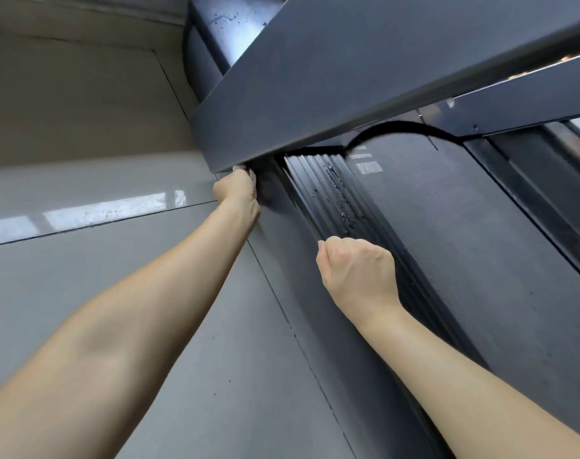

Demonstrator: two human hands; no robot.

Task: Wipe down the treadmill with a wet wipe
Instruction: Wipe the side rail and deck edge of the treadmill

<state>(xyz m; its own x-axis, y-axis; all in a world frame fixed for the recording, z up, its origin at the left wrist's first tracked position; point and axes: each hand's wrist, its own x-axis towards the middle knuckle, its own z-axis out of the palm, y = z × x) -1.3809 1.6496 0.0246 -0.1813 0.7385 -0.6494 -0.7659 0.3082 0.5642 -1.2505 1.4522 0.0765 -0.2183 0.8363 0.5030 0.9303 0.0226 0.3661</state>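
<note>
Treadmill [480, 260] parts fill the space ahead of my two hands and off to the right of them. It is dark grey. A wide slanted beam [348, 77] of the frame crosses above both hands.

My left hand [237, 197] reaches far forward and up to the low end of that beam. Its fingers go under the beam's edge, so I cannot see them well. A small bit of white [239, 167] pokes out just past the knuckles, touching the beam. It looks like the wet wipe, but it is too small to be sure. I cannot tell how tightly this hand is curled.

My right hand [358, 270] is closer to me and lower. It is curled into a fist, with the thumb on top. I see nothing in it. It hovers over the ribbed side rail [328, 187] of the treadmill, and I cannot tell if it touches.

That ribbed rail runs from just beyond my right hand up toward my left hand. Little drops of water [341, 200] sit on it, between the two hands. Right of the rail lies the running belt [464, 243], with short white stripes [366, 160] near its far end.

Left of both arms is a smooth grey tiled floor [83, 293]. A bright patch of light [110, 212] shines on it, left of my left hand.
</note>
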